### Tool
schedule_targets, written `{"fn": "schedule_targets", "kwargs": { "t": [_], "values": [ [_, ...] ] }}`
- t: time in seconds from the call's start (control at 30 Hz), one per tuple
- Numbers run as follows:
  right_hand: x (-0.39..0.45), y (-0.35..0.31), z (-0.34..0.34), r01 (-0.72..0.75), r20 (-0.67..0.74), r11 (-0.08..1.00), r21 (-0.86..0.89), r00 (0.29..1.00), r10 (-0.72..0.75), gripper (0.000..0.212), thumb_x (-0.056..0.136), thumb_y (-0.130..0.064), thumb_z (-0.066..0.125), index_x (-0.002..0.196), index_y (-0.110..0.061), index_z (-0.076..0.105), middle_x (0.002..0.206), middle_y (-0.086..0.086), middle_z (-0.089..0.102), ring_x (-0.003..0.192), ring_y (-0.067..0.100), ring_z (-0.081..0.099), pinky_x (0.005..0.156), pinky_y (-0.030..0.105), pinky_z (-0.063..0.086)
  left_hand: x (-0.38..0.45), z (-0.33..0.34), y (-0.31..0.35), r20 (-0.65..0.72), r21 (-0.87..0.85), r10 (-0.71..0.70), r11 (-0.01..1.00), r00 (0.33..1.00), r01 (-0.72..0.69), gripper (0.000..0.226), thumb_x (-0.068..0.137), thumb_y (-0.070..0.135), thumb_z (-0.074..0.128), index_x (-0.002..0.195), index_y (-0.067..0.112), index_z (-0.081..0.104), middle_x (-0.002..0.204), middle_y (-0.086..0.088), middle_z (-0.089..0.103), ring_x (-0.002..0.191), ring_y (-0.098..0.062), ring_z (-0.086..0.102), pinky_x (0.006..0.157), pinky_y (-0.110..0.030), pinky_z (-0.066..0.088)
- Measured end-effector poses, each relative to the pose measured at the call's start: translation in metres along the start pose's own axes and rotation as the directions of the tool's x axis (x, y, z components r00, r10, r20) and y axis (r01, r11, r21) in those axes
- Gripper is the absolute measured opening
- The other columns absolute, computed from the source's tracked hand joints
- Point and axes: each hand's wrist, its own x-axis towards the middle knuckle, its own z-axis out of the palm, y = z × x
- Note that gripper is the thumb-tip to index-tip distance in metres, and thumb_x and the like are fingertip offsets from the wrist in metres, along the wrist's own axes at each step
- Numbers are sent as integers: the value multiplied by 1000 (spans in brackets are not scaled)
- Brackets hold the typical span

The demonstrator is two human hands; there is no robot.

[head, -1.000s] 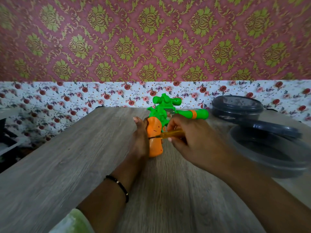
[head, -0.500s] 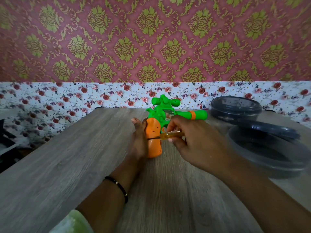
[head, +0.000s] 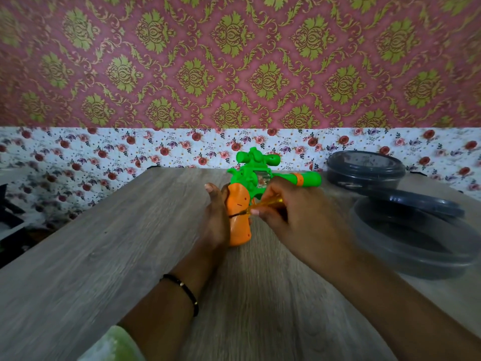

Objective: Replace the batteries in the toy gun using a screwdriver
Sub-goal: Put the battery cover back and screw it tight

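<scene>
Your left hand (head: 214, 217) wraps the orange grip of the toy gun (head: 250, 188) from the left side, w/ thumb up; the gun's butt rests on the desk (head: 104, 243), barrel pointing right. Your right hand (head: 294, 212) pinches the yellow-handled screwdriver (head: 263, 204), fingers curled, tip vs the grip's right face. Dark lidded containers (head: 364, 170) sit right of your right hand.
</scene>
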Motion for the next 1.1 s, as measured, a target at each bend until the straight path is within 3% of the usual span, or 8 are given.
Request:
{"fn": "schedule_targets", "kwargs": {
  "t": [0.07, 0.17, 0.3, 0.43, 0.57, 0.73, 1.0, 1.1],
  "values": [
    [-1, 0, 3, -46, -97, 999, 6, 994, 47, 35, 79, -51, 60, 74, -18, 53, 55, -6, 47, 52, 8, 43, 48, 25, 31, 1, 0, 0, 18, -62, -20, 998, 1000, 21, 67, 87, 69, 0, 101, 39, 59, 81, 12, 74, 76, -3, 70, 67, -25, 52],
    [0, 3, 7, -126, -130, 972, 198, 980, 153, 39, 74, -46, 68, 67, -9, 57, 51, 2, 55, 45, 14, 50, 47, 30, 41, 2, -2, 2, 39, -170, -67, 983, 997, 73, 73, 87, 68, -1, 120, 34, 55, 102, 0, 71, 82, -17, 69, 71, -30, 52],
    [6, 9, -6, -230, -64, 634, 739, 912, 405, 16, 77, -15, 72, 77, 0, 64, 51, 3, 57, 40, 16, 43, 41, 27, 38, 3, -3, 6, 95, -230, -105, 965, 990, 124, 87, 85, 71, -1, 135, 22, 50, 120, -22, 64, 68, -23, 67, 64, -30, 52],
    [12, 19, -20, -206, -81, 474, 856, 852, 518, 10, 85, -23, 62, 79, -16, 66, 69, -1, 58, 55, 10, 49, 49, 26, 45, -1, -2, 10, 38, -193, -122, 973, 992, 128, 77, 89, 68, 2, 119, 24, 58, 89, -13, 69, 69, -25, 64, 62, -30, 53],
    [13, 28, -18, -278, -6, 375, 884, 797, 604, 27, 96, -34, 43, 87, -11, 55, 70, 5, 49, 45, 13, 48, 41, 27, 47, -8, 3, 16, -34, 88, -72, 993, 997, 74, 56, 85, 64, 47, 104, 14, 63, 86, -15, 68, 76, -29, 66, 71, -40, 56],
    [10, 39, -10, -359, 33, 494, 792, 832, 553, 25, 94, -34, 49, 90, -10, 57, 60, 3, 38, 37, 5, 27, 37, 17, 23, -11, 1, 12, -55, 533, -13, 845, 998, 40, 35, 72, 45, 72, 64, 13, 60, 61, -8, 60, 58, -24, 55, 62, -31, 44],
    [12, 48, -2, -391, 4, 617, 683, 847, 532, 25, 86, -27, 62, 67, -12, 59, 38, -9, 28, 35, 5, 24, 46, 24, 21, -21, 0, 23, -39, 763, -32, 645, 999, 50, 44, 71, 52, 48, 66, 9, 58, 91, -24, 69, 87, -35, 66, 77, -34, 50],
    [13, 46, 0, -375, -6, 639, 672, 860, 511, 35, 87, -37, 58, 59, -18, 63, 33, -8, 27, 31, 5, 23, 46, 25, 21, -18, 1, 23, -85, 876, -65, 471, 994, 106, 41, 84, 48, 49, 100, 15, 66, 112, -17, 66, 105, -32, 61, 89, -33, 46]
  ]
}}
